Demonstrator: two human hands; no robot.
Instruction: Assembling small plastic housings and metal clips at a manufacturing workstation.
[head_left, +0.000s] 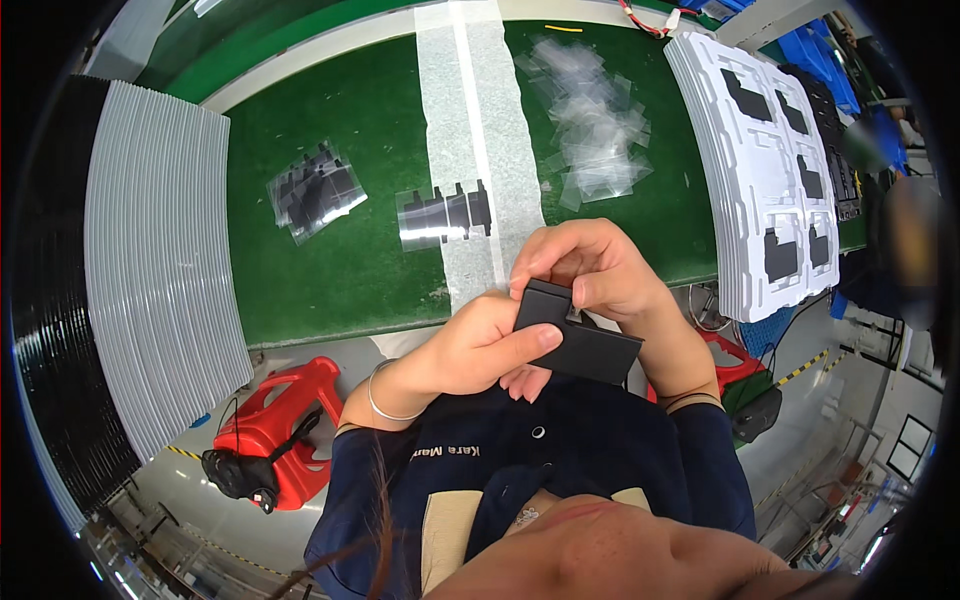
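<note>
My left hand [485, 345] grips a flat black L-shaped part [585, 348], its thumb lying across the face near the left edge. At the part's upper end, my right hand [605, 270] is closed, with its fingertips at the top edge and its thumb by the inner notch. A small shiny bit shows at that notch, too small to name. Beyond my hands, a clear sheet with black strips [445, 217] lies partly over a pale band of paper [470, 120] on the green table [360, 285]. Further left is a small pile of similar sheets [316, 192].
Loose clear film pieces [595, 125] are heaped at the back right. Stacked white trays [705, 180] at the right hold several black L-shaped parts [780, 255]. A tall stack of grey trays [160, 250] stands at the left. A red stool [285, 440] sits below the table's left edge.
</note>
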